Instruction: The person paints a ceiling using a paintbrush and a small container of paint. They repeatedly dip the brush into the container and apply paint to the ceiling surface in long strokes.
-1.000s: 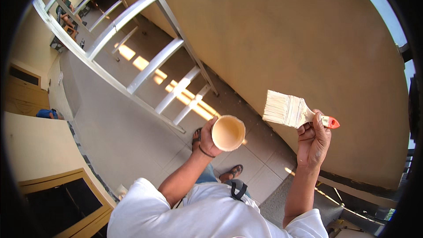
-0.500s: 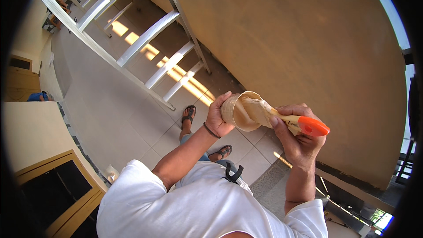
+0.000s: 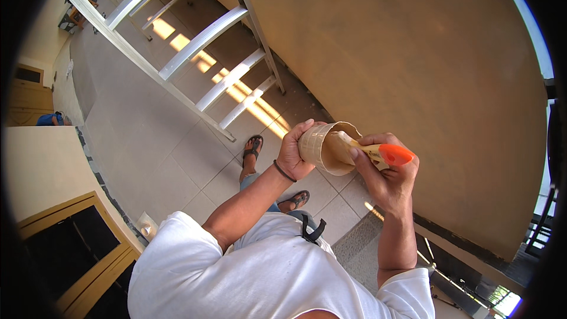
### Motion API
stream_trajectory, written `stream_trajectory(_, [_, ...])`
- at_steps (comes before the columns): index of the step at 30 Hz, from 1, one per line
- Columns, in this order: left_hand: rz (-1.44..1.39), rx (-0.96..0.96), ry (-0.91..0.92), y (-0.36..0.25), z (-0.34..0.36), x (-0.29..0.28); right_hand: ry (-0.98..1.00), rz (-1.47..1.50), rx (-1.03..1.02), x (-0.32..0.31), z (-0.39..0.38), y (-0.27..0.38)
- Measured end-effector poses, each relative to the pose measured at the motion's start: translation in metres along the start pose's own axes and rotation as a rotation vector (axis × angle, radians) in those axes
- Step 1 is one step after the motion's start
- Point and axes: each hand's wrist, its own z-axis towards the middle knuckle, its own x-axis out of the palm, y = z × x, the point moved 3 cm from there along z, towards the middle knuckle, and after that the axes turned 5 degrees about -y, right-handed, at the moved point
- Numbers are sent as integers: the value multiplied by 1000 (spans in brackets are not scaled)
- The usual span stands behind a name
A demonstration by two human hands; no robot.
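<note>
A tan cup (image 3: pixel 322 146) was gripped by the left hand (image 3: pixel 293 155) in front of the chest, beside the beige wall (image 3: pixel 413 65). A brush (image 3: pixel 378 153) (orange-tipped handle) was clasped in the right hand (image 3: pixel 387 177), its bristles sunk inside the cup.

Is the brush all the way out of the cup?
No, the brush held by the right hand has its bristle end down inside the cup, which the left hand holds; only the orange-tipped handle sticks out.

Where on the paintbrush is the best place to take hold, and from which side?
On the orange-tipped handle, from the person's right: it juts clear of the cup while the bristles sit inside. The right hand holds it there; the left hand wraps the cup.
</note>
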Motion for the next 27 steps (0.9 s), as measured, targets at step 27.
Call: stream_trajectory(27, [71,-7,-73,-1,7,-2,-377,304,151,-22,-32,-14])
